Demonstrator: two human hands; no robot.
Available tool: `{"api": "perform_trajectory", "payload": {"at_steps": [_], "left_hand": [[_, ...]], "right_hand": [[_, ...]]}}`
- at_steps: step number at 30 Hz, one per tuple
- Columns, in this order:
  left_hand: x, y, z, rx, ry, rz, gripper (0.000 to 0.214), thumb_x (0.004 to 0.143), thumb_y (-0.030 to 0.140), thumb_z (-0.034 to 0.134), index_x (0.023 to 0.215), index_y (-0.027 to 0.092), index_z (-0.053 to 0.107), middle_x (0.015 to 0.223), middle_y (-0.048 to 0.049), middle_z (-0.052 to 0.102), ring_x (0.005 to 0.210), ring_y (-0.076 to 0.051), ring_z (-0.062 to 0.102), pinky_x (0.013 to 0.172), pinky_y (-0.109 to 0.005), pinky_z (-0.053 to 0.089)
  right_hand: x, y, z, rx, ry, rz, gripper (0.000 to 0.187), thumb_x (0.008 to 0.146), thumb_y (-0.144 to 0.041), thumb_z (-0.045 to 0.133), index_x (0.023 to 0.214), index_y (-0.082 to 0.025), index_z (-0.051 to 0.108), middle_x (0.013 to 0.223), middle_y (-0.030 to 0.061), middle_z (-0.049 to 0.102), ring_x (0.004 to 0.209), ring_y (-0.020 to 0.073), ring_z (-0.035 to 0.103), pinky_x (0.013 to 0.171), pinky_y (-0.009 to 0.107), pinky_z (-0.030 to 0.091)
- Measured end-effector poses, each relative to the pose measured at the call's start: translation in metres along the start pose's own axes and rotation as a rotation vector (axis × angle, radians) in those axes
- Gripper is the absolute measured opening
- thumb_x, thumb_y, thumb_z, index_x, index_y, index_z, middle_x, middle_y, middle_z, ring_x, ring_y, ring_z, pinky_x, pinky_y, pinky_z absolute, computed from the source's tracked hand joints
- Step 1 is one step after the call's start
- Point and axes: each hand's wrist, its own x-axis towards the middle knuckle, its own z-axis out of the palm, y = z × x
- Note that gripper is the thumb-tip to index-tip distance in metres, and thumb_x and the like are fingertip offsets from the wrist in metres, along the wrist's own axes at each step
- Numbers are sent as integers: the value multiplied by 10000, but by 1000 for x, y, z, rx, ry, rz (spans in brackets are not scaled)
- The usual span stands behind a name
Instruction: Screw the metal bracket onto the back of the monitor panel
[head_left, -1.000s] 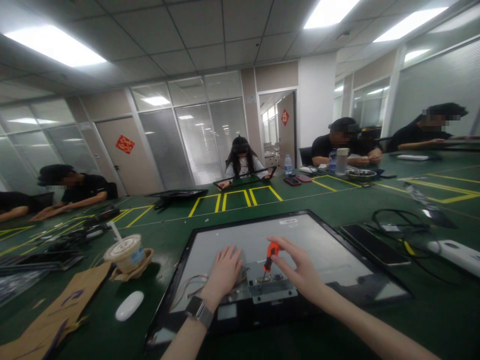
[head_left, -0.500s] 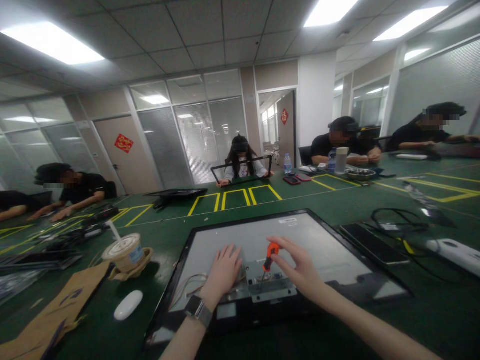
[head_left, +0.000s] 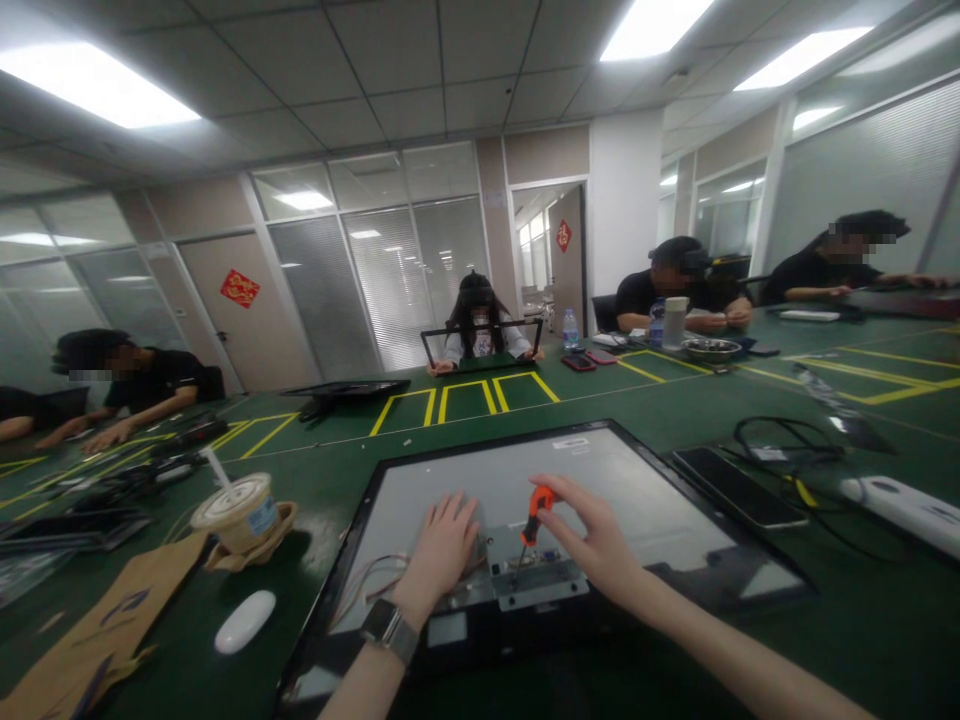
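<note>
Screwdriver [head_left: 532, 524], orange and black, is standing over the metal bracket [head_left: 544, 590] near the close edge of the flat panel [head_left: 600, 465]. From afar I'm noting small changes: over the last second the whole view is sliding slightly leftward, while tool and both hands are keeping their places on the panel. Opposite, a co-worker [head_left: 480, 345] is now holding a black frame [head_left: 538, 338] more upright. At the bracket, I'm reading the work as steady, without visible advance. Handle is pointing up, leaning rightward; shaft is running down and left toward the bracket, long axis steep but tilted. Tip contact I'm not making out. Right hand [head_left: 604, 548] is pinching the handle between thumb and fingers. Left hand [head_left: 442, 545] is lying flat on the panel, gripping nothing.
</note>
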Motion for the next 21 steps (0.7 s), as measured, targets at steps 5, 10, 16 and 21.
{"api": "perform_trajectory", "payload": {"at_steps": [5, 10, 16, 21], "left_hand": [[-1, 2, -5, 6, -29, -7, 464, 1014, 264, 314, 1456, 214, 447, 1532, -113, 425, 1411, -289, 383, 1144, -508, 331], [-1, 3, -7, 13, -30, -9, 464, 1016, 264, 307, 1453, 217, 453, 1534, -105, 423, 1411, -290, 383, 1149, -502, 325], [-1, 2, -4, 20, -39, -11, 464, 1019, 270, 307, 1457, 210, 447, 1535, -109, 420, 1417, -289, 373, 1150, -501, 327], [-1, 2, -4, 33, -26, 2, 465, 1014, 251, 312, 1457, 202, 444, 1529, -116, 428, 1412, -293, 382, 1138, -513, 343]], "right_hand": [[1, 1, 1, 9, 6, 3, 269, 941, -314, 565, 1177, -230, 663, 959, 69, 753, 912, 229, 716, 816, 347, 588], [0, 2, 1, 8, 0, 12, 276, 943, -310, 562, 1183, -218, 663, 947, 69, 751, 890, 221, 711, 815, 341, 579], [-1, 4, 2, 51, -2, 38, 280, 942, -329, 577, 1178, -207, 669, 941, 70, 748, 868, 213, 698, 812, 333, 558], [1, 1, 1, 153, -19, 72, 252, 922, -331, 615, 1136, -230, 700, 898, 49, 734, 873, 208, 681, 851, 341, 536]]}}
